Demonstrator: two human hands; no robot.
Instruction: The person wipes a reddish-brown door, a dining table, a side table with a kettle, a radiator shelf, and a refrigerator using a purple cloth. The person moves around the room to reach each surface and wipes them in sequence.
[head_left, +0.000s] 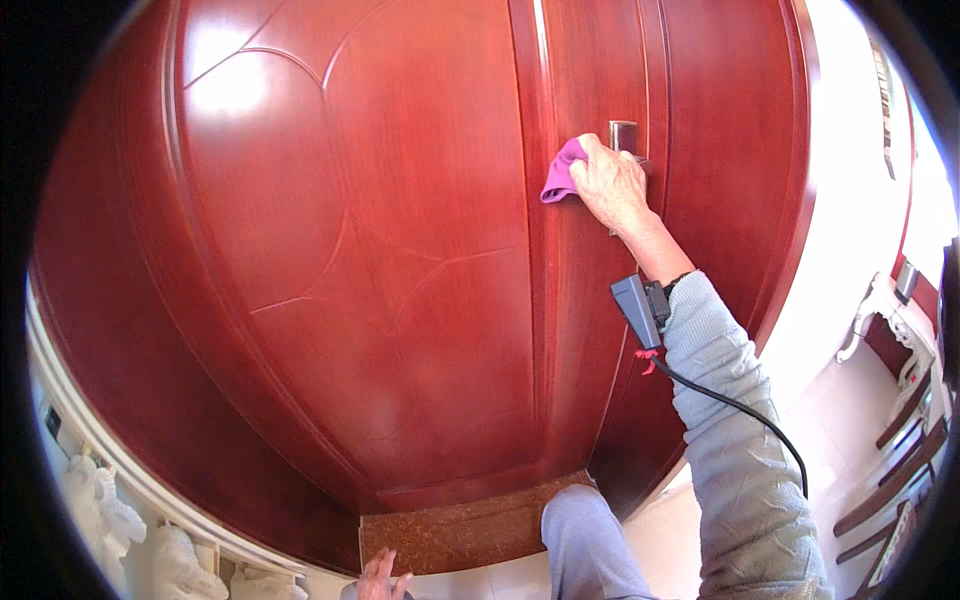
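Note:
My right hand (611, 180) grips a purple cloth (561, 174) against a glossy reddish-brown wooden door (420, 225). The cloth is bunched in the fingers, and part of it hangs off to the left. Just behind the hand is a metal door handle plate (623, 135), its middle hidden by the hand and wrist. A grey device (637, 309) with a black cable is strapped to my right wrist. Low in the picture, my left hand (381, 577) hangs with its fingers apart and nothing visible in it; the bottom edge cuts it off.
A brown marble-like threshold (457, 531) runs along the foot of the door, near my knee (585, 536). White ornate pieces (184, 562) stand at lower left. Dark wooden slats (889, 480) and a white carved furniture piece (892, 311) are at the right.

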